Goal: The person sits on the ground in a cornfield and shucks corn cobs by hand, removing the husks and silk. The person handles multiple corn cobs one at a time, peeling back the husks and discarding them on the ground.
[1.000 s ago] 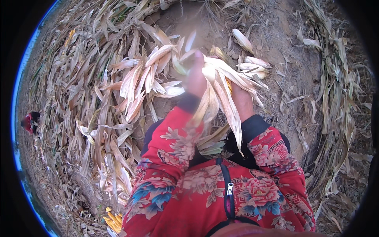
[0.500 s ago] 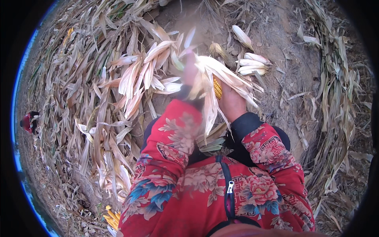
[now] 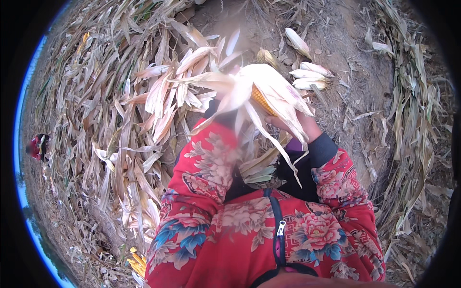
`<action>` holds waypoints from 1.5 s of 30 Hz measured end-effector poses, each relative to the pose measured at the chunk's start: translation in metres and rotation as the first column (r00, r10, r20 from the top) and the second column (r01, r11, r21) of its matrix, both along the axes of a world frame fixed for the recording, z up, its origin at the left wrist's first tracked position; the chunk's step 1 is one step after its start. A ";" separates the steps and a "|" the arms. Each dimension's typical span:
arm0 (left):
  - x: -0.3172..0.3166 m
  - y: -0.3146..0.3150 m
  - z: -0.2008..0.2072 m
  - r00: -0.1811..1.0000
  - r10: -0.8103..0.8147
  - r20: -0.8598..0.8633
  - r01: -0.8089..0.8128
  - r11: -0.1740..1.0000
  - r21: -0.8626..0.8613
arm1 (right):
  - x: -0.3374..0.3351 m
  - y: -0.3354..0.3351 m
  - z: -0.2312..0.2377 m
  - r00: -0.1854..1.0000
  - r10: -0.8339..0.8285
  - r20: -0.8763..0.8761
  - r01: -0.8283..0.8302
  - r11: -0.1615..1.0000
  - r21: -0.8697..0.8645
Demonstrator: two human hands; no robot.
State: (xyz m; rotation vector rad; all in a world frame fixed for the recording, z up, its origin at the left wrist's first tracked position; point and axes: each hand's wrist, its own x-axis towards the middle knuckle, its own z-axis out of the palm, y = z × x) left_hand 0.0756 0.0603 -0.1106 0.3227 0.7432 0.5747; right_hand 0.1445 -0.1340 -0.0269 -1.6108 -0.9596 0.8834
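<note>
An ear of corn, its yellow kernels (image 3: 261, 101) showing in a gap, is held in front of me with pale husk (image 3: 273, 79) spread around it. My right hand (image 3: 307, 126) is closed round its lower right side, partly under the hanging leaves. At the upper left end of the ear, my left hand (image 3: 235, 70) is mostly covered by husk and blurred. Strips of husk bunch there and fan out to the left, gripped by that hand; its fingers are hidden.
Several unhusked ears (image 3: 311, 77) lie on bare soil at the upper right. Loose dry husks (image 3: 161, 93) and stalks cover the ground to the left. Husked yellow cobs (image 3: 138, 263) lie at the lower left. Another person (image 3: 36, 146) is far off at the left edge.
The ear has tilted and shows a longer slanting strip of kernels. Husk leaves have spread to the left over my left hand. My right hand has shifted slightly right and nearer.
</note>
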 end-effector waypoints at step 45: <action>-0.010 -0.040 0.084 0.943 -0.331 0.039 0.304 0.903 0.303 | 0.009 0.007 0.028 0.767 -0.263 0.586 0.244 0.963 0.113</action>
